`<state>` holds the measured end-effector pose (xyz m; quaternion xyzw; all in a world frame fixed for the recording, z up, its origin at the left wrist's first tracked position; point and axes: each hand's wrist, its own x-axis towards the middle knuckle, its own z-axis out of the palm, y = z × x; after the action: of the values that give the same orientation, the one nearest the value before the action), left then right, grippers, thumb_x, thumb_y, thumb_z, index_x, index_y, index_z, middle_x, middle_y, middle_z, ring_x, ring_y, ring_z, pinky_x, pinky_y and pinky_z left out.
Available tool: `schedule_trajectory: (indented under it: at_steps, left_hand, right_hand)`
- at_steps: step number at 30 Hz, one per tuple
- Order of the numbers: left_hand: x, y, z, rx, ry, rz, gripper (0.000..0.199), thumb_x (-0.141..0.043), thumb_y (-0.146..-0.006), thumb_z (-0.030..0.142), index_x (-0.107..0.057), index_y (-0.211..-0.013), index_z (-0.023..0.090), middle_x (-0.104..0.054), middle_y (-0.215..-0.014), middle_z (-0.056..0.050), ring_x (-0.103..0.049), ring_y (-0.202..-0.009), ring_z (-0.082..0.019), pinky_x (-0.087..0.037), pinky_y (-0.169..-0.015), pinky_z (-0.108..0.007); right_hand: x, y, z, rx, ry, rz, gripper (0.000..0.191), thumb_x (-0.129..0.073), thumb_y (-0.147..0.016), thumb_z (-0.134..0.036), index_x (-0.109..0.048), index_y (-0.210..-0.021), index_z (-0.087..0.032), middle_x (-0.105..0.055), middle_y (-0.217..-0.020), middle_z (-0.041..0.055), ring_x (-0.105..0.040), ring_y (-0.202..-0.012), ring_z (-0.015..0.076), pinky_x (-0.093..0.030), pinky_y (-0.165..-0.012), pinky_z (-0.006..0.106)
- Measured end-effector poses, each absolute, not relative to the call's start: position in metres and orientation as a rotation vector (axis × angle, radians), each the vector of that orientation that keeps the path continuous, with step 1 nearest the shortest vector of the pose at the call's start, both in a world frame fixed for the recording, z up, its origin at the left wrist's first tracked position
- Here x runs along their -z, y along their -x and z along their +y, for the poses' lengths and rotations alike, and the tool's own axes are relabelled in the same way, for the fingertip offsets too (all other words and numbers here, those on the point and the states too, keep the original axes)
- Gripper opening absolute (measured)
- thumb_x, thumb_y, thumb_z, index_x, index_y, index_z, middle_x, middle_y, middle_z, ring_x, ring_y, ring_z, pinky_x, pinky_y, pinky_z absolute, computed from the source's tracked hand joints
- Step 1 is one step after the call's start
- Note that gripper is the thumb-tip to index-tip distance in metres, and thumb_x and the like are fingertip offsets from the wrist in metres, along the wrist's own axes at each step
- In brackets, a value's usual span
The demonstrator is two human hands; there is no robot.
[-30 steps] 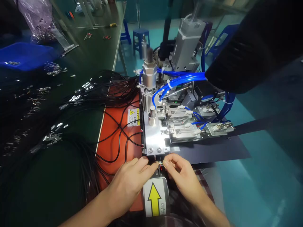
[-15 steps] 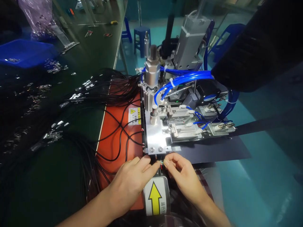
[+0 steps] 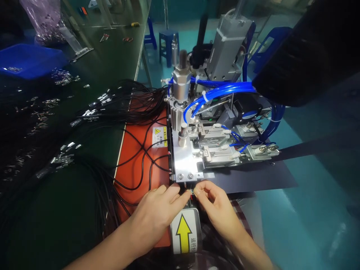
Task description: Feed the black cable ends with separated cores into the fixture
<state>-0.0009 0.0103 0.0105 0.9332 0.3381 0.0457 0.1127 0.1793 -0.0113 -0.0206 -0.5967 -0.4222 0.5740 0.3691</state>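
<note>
Both my hands meet at the front edge of a metal machine (image 3: 185, 165). Between their fingertips show thin coloured wires (image 3: 192, 192), one of them red; the ends are too small to make out fully. My right hand (image 3: 218, 206) pinches at these wires with thumb and forefinger, the other fingers curled. From the other side, the closed fingers of my left hand (image 3: 157, 206) reach the same spot; what they grip is hidden. Just below sits a white plate with a yellow arrow (image 3: 184, 232).
Black cables (image 3: 143, 165) cross the red surface (image 3: 126, 150) on the left. Bundles with shiny metal ends (image 3: 92, 112) lie on the dark green table (image 3: 112, 56), near a blue bin (image 3: 30, 60). Blue air tubes (image 3: 230, 88) arch over the machine. Blue stools (image 3: 165, 45) stand behind.
Hardly anything differs. The view has shifted very slightly; both hands stay at the same spot with the wires between their fingertips.
</note>
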Motion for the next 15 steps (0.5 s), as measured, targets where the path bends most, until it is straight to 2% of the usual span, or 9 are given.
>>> schedule_trajectory:
  at_steps: [3,7,15]
  left_hand:
    - [-0.0082,0.0023,0.0118,-0.173,-2.723,0.975,0.035,-0.037,-0.090,0.009,-0.051,-0.120,0.016,-0.059,-0.080,-0.005,-0.054,-0.062,-0.018,-0.046,-0.052,-0.029]
    - [-0.0048,0.0047,0.0143,-0.280,-2.691,0.956,0.028,-0.033,-0.091,0.010,-0.056,-0.108,0.015,-0.059,-0.079,-0.005,-0.054,-0.063,-0.017,-0.045,-0.055,-0.028]
    - [-0.0047,0.0036,0.0146,-0.310,-2.704,0.950,0.028,-0.032,-0.092,0.011,-0.058,-0.103,0.013,-0.063,-0.081,-0.007,-0.057,-0.066,-0.018,-0.048,-0.056,-0.029]
  right_hand:
    - [0.0210,-0.1784,-0.0109,-1.465,1.537,-1.091,0.025,-0.055,-0.084,-0.039,-0.051,-0.071,-0.018,-0.043,-0.064,-0.0028,-0.039,-0.059,0.0142,-0.035,-0.056,0.025]
    - [0.0227,-0.1781,-0.0102,-1.482,1.534,-1.092,0.026,-0.054,-0.084,-0.041,-0.050,-0.071,-0.018,-0.042,-0.064,-0.0028,-0.039,-0.059,0.0144,-0.035,-0.056,0.025]
    - [0.0242,-0.1809,-0.0105,-1.441,1.525,-1.145,0.025,-0.054,-0.084,-0.041,-0.051,-0.072,-0.019,-0.046,-0.066,-0.0018,-0.043,-0.063,0.0156,-0.037,-0.060,0.027]
